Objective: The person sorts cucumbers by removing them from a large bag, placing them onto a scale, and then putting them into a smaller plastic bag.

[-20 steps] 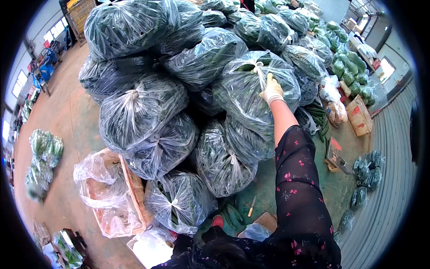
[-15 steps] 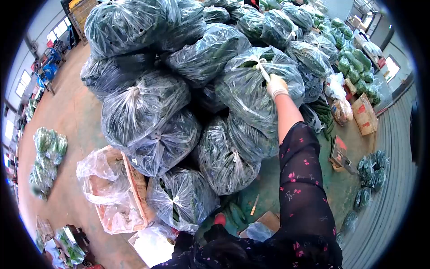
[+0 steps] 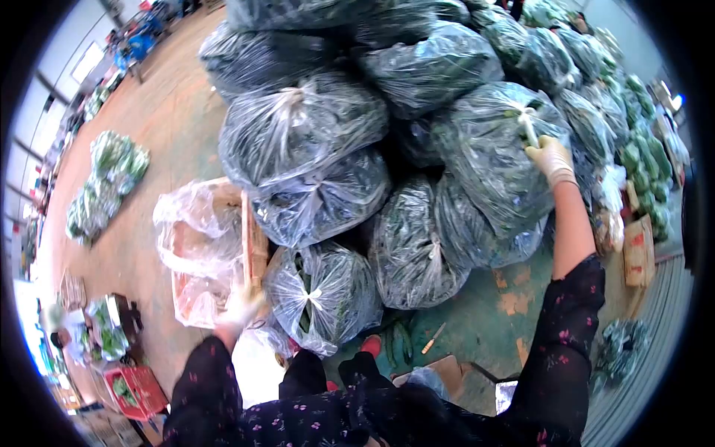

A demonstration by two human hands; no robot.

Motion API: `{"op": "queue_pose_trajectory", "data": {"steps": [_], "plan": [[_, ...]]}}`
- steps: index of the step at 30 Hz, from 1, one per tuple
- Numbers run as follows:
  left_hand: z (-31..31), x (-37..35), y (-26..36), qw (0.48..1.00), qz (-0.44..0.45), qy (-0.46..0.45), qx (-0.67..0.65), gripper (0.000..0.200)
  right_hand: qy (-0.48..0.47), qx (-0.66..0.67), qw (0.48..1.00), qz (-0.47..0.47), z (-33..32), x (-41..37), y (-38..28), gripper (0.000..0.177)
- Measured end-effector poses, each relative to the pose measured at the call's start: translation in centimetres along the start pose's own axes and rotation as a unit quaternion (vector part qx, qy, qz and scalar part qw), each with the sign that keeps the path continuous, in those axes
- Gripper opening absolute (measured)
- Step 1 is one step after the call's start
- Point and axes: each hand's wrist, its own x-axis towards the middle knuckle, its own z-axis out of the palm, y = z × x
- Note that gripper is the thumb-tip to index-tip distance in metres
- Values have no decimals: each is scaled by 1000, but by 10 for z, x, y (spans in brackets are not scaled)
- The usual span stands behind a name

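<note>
My right hand [image 3: 553, 159], in a pale glove, is closed on the twisted white neck of a large clear plastic bag [image 3: 495, 149] packed with green vegetables. This bag lies on the right side of a heap of similar tied bags. Down on the left, my left hand [image 3: 243, 304], also gloved, is smeared by motion, and its fingers cannot be made out. It is near the front right corner of a crate [image 3: 257, 242] with loose clear plastic film [image 3: 197, 231] in it. Close beside that hand is another tied bag [image 3: 320, 290].
Several cucumbers [image 3: 402, 341] and a knife with a yellow handle [image 3: 433, 339] lie on the green floor near my feet. A cardboard box [image 3: 638, 252] stands at the right. Bagged vegetables [image 3: 108, 186] lie on the left floor, and a red crate [image 3: 138, 392] is at lower left.
My left hand and sleeve have come into view at lower left, near the crate. My right hand still grips the bag's neck. The whole view has shifted, with the heap now farther right.
</note>
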Motion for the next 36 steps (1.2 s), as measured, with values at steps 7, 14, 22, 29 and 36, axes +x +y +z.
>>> {"op": "queue_pose_trajectory", "data": {"steps": [7,14,22,29,36], "plan": [[-61,160,152,928,224,256,155,58,161,-32,986,8,2,39,-16,60],[-84,261,183,858,231,334,315,73,126,-69,989,27,25,67,-11,78],[-82,346,205,814,199,449,310,70,48,-18,994,97,35,91,-30,84],[-86,349,210,826,184,427,320,69,-17,-46,982,184,32,134,-38,43],[-83,347,212,826,184,418,331,67,-94,136,984,66,64,160,23,32]]}}
